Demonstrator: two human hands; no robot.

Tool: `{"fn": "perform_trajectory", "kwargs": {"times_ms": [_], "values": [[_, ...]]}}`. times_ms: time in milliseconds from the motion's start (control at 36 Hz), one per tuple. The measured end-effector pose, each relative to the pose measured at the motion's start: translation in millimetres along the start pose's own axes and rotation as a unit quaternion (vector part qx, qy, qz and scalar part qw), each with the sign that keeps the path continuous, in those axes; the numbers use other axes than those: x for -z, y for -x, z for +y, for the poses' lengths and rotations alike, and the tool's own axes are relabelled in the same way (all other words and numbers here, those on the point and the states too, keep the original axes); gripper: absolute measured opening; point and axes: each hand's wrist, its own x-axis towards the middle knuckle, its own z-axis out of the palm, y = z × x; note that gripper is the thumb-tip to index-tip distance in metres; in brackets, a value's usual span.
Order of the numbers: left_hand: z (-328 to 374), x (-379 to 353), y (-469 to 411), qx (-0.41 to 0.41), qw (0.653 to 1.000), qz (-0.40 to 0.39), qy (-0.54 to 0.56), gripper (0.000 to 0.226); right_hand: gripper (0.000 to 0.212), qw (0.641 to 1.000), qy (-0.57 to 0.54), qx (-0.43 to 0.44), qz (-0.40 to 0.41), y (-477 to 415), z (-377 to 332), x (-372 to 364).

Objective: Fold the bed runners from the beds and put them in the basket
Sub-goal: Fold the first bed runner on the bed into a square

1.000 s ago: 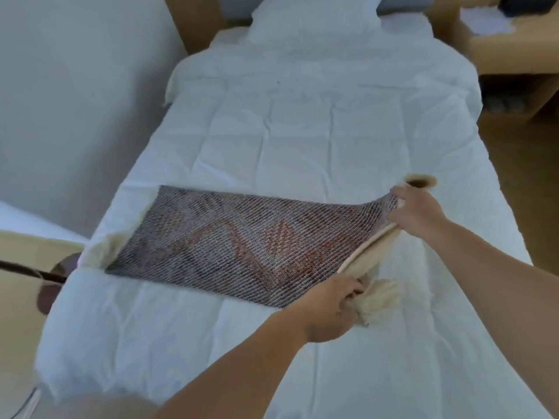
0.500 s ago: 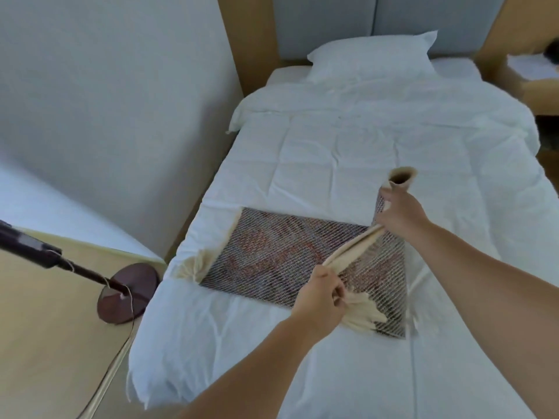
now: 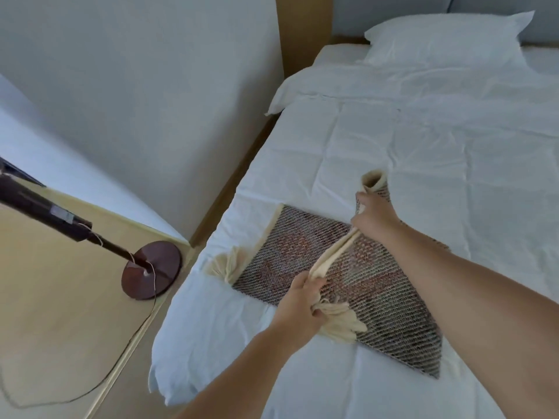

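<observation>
A bed (image 3: 423, 131) with a wrinkled white duvet fills the right and centre of the frame. A pale wall takes the upper left, with light wooden floor (image 3: 60, 313) in the lower left. The woven bed runner (image 3: 287, 252), dark with reddish patterning and cream tassels, lies across the duvet in the middle of the frame, one end doubled back over itself. A white pillow (image 3: 447, 37) sits at the upper right. A dark floor lamp (image 3: 151, 269) stands on its round base at centre left, beside the bed. The left hand (image 3: 299, 303), lower centre, grips the runner's cream edge by a tassel. The right hand (image 3: 373, 217), just above, pinches the same raised edge.
</observation>
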Motion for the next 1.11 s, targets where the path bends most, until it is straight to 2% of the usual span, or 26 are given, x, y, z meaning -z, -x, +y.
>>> {"fn": "perform_trajectory", "kwargs": {"times_ms": [111,167,278,417,583,722,833,889,972,1056,1111], "values": [[-42.1,26.7,-14.8,-0.031,0.998,-0.044,-0.031,0.063,0.038,1.0,0.019,-0.01,-0.004,-26.9,-27.3,-41.9],[-66.8,39.0,-25.1,-0.015,0.998,-0.056,-0.016,0.067,0.037,1.0,0.012,-0.026,-0.006,-42.4,-39.6,-66.1],[-117.9,62.2,-44.8,0.024,0.997,-0.071,0.024,0.073,0.02,0.999,0.029,-0.043,-0.016,-73.2,-62.5,-115.3],[-175.0,81.6,-73.5,0.047,0.994,-0.088,0.052,0.074,0.046,0.997,0.043,-0.062,-0.025,-117.4,-85.1,-177.8],[-239.3,74.3,-106.7,0.103,0.982,-0.126,0.097,0.078,0.045,0.989,0.095,-0.107,-0.045,-159.5,-86.8,-250.4],[-274.3,67.1,-123.1,0.124,0.979,-0.131,0.099,0.072,0.039,0.986,0.089,-0.132,-0.05,-177.8,-78.2,-290.1],[-285.9,66.0,-130.6,0.148,0.98,-0.095,0.094,0.068,0.058,0.993,0.044,-0.088,-0.06,-181.5,-71.0,-308.6],[-286.6,65.2,-132.1,0.145,0.985,-0.077,0.056,0.063,0.06,0.997,0.012,-0.038,-0.061,-176.2,-70.1,-312.6],[-282.1,64.5,-130.3,0.105,0.991,-0.042,-0.075,0.049,0.053,0.999,0.014,0.018,-0.029,-168.7,-64.4,-310.9],[-275.9,56.7,-133.6,0.018,0.981,0.013,-0.194,0.053,0.054,0.982,0.182,0.051,0.024,-172.0,-47.0,-305.8],[-271.6,45.6,-142.1,-0.024,0.97,0.016,-0.242,0.062,0.06,0.968,0.25,0.019,0.032,-180.0,-31.5,-304.4]]}}
